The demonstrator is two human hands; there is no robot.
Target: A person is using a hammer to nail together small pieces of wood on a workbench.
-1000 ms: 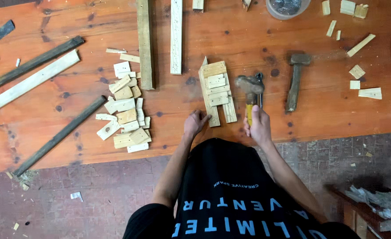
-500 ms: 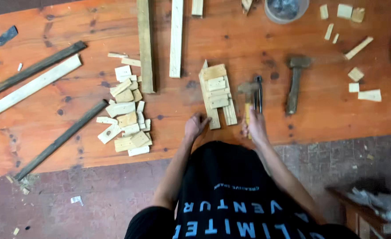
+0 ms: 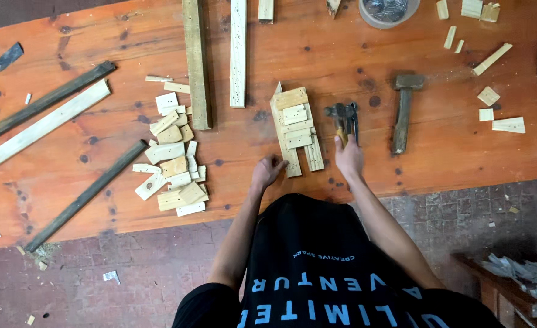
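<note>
1. Our right hand (image 3: 348,157) was clamped around the handle of a small hammer (image 3: 340,115), whose head pointed toward 12 o'clock on the orange workbench (image 3: 317,54).
2. Our left hand (image 3: 267,171) lay with fingers loosely curled and holding nothing, touching the near end of the wooden slat assembly (image 3: 296,129).
3. That assembly sat at 9 o'clock of the hammer, just beside it.
4. A mallet (image 3: 402,112) lay at 3 o'clock; scrap wood pieces (image 3: 174,158) lay well apart at 9 o'clock.

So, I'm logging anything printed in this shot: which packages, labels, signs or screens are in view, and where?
No packages, signs or screens.
Shirt print: pale blue block letters across the black shirt, bottom centre.
Hands: the left hand touches the small wooden frame; the right hand holds the hammer.
</note>
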